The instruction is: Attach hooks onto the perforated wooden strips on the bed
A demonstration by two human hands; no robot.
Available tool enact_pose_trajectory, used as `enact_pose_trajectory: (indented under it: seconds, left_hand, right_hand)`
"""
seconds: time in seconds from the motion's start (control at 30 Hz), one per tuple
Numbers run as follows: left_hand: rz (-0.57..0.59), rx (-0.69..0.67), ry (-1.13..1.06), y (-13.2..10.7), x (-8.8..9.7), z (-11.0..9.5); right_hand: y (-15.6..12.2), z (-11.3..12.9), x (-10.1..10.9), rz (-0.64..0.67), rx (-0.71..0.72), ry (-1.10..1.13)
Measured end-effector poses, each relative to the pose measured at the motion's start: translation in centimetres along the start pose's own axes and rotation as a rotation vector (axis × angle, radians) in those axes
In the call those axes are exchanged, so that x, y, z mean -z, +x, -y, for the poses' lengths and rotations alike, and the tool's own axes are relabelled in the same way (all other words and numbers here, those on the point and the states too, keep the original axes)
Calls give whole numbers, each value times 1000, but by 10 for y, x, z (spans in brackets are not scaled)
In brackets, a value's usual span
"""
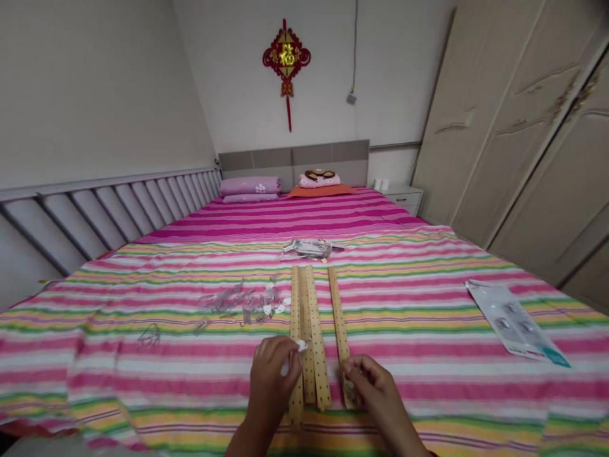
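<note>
My left hand [275, 374] is closed, with a small white piece [302, 346] pinched between thumb and forefinger; its exact kind is too small to tell. Beneath it lie several long, light wooden strips [311, 317] dotted with rows of small holes, side by side on the bed. Apart from these, to the right, lies one more perforated wooden strip [337, 304]. The fingers of my right hand [373, 384] are closed at its near end, over a dark marking there. Whether they also hold something small cannot be seen.
Left of the strips are scattered small transparent bags and white pieces [271, 308], and a thin tangled cord [150, 335]. Beyond sits a plastic packet [309, 248]. A blister pack [516, 324] lies right on the striped bedsheet [190, 381]. Wardrobe doors [518, 127] stand right, a railing [118, 197] left.
</note>
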State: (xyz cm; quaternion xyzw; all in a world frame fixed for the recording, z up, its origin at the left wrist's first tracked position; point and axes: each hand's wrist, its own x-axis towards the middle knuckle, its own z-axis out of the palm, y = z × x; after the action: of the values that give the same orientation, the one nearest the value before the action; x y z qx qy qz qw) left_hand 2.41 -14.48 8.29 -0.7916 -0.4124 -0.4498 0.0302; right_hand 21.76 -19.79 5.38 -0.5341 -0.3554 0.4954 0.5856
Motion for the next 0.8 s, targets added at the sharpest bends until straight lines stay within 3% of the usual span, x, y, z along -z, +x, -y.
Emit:
enact_pose_trajectory:
  seconds: [0.13, 0.33, 0.47, 0.8]
  left_hand:
    - [56, -199, -133, -2, 13, -29]
    - [197, -376, -256, 5, 19, -54]
    - [286, -403, -305, 6, 18, -60]
    - [479, -273, -431, 3, 10, -58]
  right_hand:
    - [-3, 14, 3, -17, 3, 35]
    - [-16, 31, 13, 297, -164, 114]
    - [-25, 33, 19, 397, -305, 173]
    - [-26, 26, 33, 487, -345, 224]
